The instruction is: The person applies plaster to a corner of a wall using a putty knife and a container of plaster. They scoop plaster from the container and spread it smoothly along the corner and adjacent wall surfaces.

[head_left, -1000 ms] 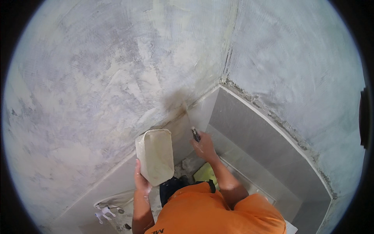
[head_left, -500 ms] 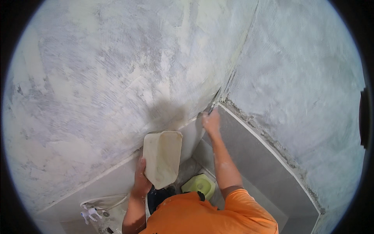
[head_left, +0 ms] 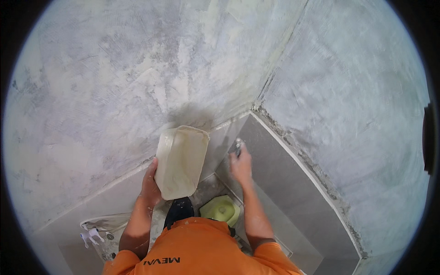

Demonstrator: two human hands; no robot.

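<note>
My left hand (head_left: 150, 183) grips the left side of a pale cream plastic tub (head_left: 183, 160), tilted so that its inside shows, smeared with whitish filler. In my right hand (head_left: 241, 167) is a putty knife (head_left: 238, 145), closed in the fingers; its blade is short in view and partly blurred. That hand is in front of the grey tiles, below the wall corner and apart from the tub. Above the tile edge, the left wall (head_left: 110, 82) carries uneven, streaky filler, and the right wall (head_left: 348, 91) is smoother and grey-blue.
Grey tiles (head_left: 293, 183) run along both walls, with a rough, chipped strip (head_left: 311, 165) above their right-hand edge. Below me are a lime-green basin-like thing (head_left: 221, 210) on the floor and, at lower left, a white tap (head_left: 91, 236) with a pale hose (head_left: 105, 222).
My right hand has drawn the putty knife down and away from the wall corner. The tub in my left hand has moved up and slightly left.
</note>
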